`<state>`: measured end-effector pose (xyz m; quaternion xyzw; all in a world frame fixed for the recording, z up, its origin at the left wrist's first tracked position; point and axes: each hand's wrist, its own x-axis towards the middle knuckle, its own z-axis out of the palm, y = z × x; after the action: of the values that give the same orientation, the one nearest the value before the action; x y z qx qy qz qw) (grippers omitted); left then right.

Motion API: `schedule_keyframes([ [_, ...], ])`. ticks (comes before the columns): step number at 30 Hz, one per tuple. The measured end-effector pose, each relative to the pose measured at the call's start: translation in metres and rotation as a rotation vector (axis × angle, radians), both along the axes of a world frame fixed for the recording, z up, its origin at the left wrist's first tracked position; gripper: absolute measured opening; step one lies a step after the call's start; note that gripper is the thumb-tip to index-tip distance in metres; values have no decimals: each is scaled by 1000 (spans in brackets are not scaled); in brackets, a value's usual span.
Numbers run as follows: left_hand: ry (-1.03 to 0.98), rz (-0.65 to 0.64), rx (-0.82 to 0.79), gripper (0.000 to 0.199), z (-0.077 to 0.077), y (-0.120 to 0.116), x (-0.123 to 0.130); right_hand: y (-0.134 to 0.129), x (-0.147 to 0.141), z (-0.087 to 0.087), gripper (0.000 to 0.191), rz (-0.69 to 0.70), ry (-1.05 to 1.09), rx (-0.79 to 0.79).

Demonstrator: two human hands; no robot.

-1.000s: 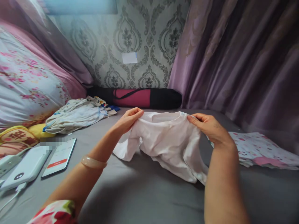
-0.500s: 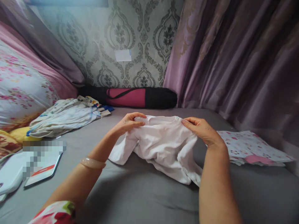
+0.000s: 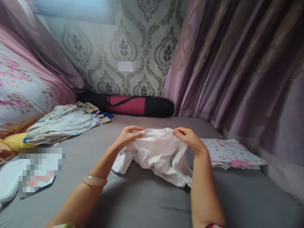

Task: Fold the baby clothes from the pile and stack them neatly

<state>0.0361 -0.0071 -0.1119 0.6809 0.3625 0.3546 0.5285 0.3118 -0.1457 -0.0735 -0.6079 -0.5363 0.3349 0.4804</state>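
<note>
A small white long-sleeved baby shirt (image 3: 158, 152) hangs between my hands, its neckline raised and its lower part resting on the grey bed sheet (image 3: 133, 202). My left hand (image 3: 129, 136) pinches the left shoulder beside the collar, thumb on the near side. At the other shoulder, my right hand (image 3: 188, 137) pinches the cloth close to a small snap button at the neckline. One sleeve drops to the left; the other droops near my right forearm. The fabric is wrinkled across the front.
Folded patterned cloths (image 3: 231, 153) lie to the right. At left are a heap of loose clothes (image 3: 64, 122), a yellow item (image 3: 15, 141), a white object (image 3: 8, 180) and a blurred-out flat item. A black and maroon roll bag (image 3: 128, 105) lies along the wall, beside purple curtains (image 3: 213, 63).
The view has tilted up and shifted slightly. My hands have come a little closer together, so the neckline is less stretched. Both still grip the shirt's shoulders.
</note>
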Motion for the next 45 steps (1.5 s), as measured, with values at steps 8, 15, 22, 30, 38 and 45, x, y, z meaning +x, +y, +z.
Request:
schedule_keyframes([
  [8, -203, 135, -135, 39, -1, -15, -13, 10, -24, 6, 45, 51, -166, 19],
  [15, -458, 62, -202, 35, 9, -13, -23, 10, -35, 28, 43, 82, -178, 10],
  [22, -299, 97, 206, 34, 22, -13, -17, 2, -32, 65, 44, 41, -327, 38],
  [30, 206, -501, -61, 37, 66, 0, -65, -4, -15, 90, 46, 106, -409, -18],
  [38, -102, 115, 419, 37, 131, 10, -71, 6, -20, 136, 48, 116, -250, 219],
  [45, 81, 424, 1132, 23, 160, 8, -63, 41, -20, 127, 45, 92, -192, 304],
])
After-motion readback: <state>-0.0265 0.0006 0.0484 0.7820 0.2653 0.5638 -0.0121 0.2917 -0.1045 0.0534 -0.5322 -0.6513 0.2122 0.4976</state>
